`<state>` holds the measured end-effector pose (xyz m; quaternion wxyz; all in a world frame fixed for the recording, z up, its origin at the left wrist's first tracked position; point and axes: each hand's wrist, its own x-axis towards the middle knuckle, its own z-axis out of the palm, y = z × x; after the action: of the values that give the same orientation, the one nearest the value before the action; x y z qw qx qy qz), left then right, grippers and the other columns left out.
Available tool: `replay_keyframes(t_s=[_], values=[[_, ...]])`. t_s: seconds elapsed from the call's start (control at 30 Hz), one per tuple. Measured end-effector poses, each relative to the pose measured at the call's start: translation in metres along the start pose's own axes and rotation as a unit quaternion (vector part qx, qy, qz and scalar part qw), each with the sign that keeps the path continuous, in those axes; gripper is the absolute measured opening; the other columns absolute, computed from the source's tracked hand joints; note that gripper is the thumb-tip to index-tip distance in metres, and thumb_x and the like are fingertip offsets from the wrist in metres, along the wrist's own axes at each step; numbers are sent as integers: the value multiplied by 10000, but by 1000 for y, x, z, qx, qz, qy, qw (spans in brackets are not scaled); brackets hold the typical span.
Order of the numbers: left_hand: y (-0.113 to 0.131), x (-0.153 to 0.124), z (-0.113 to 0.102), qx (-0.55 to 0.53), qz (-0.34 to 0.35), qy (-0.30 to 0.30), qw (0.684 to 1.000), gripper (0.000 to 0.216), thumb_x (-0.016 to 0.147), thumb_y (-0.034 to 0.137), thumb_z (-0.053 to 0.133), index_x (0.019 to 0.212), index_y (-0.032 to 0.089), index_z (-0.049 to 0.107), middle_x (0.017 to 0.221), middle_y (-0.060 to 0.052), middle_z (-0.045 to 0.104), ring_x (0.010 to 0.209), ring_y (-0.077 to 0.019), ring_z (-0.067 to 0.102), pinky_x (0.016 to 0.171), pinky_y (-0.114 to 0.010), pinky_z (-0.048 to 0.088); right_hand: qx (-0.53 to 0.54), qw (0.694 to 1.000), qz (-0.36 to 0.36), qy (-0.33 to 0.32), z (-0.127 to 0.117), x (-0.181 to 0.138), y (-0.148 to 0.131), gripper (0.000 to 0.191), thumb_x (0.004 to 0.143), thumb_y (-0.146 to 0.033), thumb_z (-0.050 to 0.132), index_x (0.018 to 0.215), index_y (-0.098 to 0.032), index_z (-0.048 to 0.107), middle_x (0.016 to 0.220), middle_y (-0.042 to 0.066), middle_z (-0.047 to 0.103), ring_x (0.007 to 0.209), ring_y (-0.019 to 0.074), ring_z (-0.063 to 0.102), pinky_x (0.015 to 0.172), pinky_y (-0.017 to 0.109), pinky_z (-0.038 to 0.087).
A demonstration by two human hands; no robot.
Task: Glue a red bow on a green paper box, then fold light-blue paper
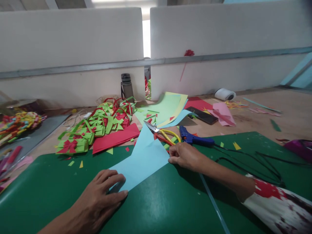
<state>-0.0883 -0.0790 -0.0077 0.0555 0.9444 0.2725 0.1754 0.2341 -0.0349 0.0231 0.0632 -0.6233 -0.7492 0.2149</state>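
Observation:
A sheet of light blue paper [146,161], with one fold line or overlapping layer showing, lies over the green mat, its peak pointing away from me. My left hand [101,195] grips its left corner, fingers above and thumb along the near edge. At the right corner, my right hand [184,156] pinches the paper between thumb and bent fingers. Just beyond that hand are scissors [168,134] with yellow and orange handles, blades partly apart beside the paper's tip. A blue glue gun [195,138] lies right of them. Below my right forearm runs a long pale blue strip [213,201].
Green and red paper gift bags [102,125] are heaped behind red strips [117,138]. Further back are coloured sheets [161,104], a phone [203,115] and a bottle [126,86]. A black cord [253,159] crosses the green mat [156,214]. White panels [73,42] stand behind.

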Motion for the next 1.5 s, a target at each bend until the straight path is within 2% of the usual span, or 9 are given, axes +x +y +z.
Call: replay_keyframes(t_s=[0.43, 0.7, 0.87, 0.97, 1.07, 1.17, 1.27, 1.37, 1.5], values=[[-1, -29, -14, 57, -2, -19, 998, 282, 877, 199, 508, 1099, 323, 629, 1242, -38, 582, 1178, -252, 468, 984, -446, 426, 5, 1000, -14, 7, 0, 1, 1, 147, 671, -206, 602, 554, -188, 514, 553, -34, 530, 548, 119, 483, 475, 237, 236], [1, -35, -13, 19, -4, 50, 999, 365, 801, 125, 480, 1061, 335, 626, 1234, -7, 601, 1173, -224, 495, 943, -368, 469, -4, 999, -32, 12, 1, 0, 4, 112, 671, -163, 579, 570, -183, 535, 561, -29, 540, 563, 120, 497, 490, 225, 250], [6, -24, -27, 27, 1, 43, 999, 215, 834, 182, 471, 869, 280, 659, 1090, -32, 657, 1067, -230, 560, 844, -324, 519, -23, 998, -52, 15, 2, -1, 5, 111, 666, -103, 528, 597, -178, 572, 614, -3, 594, 595, 134, 529, 510, 228, 265], [14, -2, -29, 26, 9, 10, 1000, 213, 896, 219, 445, 938, 257, 650, 1055, -49, 660, 1016, -205, 588, 834, -287, 525, -41, 997, -62, 17, 0, -2, 3, 138, 666, -76, 507, 621, -173, 594, 637, 18, 611, 620, 149, 542, 514, 235, 259], [23, 30, -17, 47, 15, -21, 999, 296, 921, 290, 470, 1193, 227, 569, 1250, -94, 586, 1175, -241, 517, 965, -377, 471, -58, 996, -71, 18, -1, -3, 0, 147, 681, -76, 503, 654, -167, 614, 666, 37, 627, 651, 165, 553, 514, 241, 249], [32, 63, 3, 51, 45, -89, 994, 563, 910, 472, 479, 1386, 182, 398, 1455, -147, 373, 1349, -350, 296, 1018, -565, 369, -65, 994, -85, 19, -3, -5, -1, 150, 698, -85, 509, 690, -169, 633, 707, 40, 650, 685, 168, 566, 528, 240, 255], [36, 84, 20, 34, 25, -140, 989, 665, 923, 546, 408, 1461, 184, 260, 1513, -149, 213, 1383, -371, 170, 1038, -626, 277, -66, 993, -98, 17, -6, -7, -1, 119, 731, -147, 540, 687, -179, 646, 700, 26, 653, 687, 160, 567, 539, 235, 268], [27, 81, 39, 20, 33, -140, 989, 673, 934, 530, 386, 1483, 195, 187, 1508, -156, 197, 1376, -379, 176, 1019, -636, 288, -67, 992, -104, 13, -12, -10, 0, 122, 747, -187, 558, 676, -182, 657, 666, 11, 642, 659, 148, 559, 542, 230, 279], [2, 53, 71, 61, 48, -69, 995, 828, 856, 650, 437, 1496, 240, 106, 1501, -153, 223, 1365, -403, 204, 1006, -604, 327, -72, 992, -105, 16, -26, -4, 3, 145, 755, -174, 547, 684, -188, 673, 654, 0, 637, 630, 137, 551, 529, 225, 278]])
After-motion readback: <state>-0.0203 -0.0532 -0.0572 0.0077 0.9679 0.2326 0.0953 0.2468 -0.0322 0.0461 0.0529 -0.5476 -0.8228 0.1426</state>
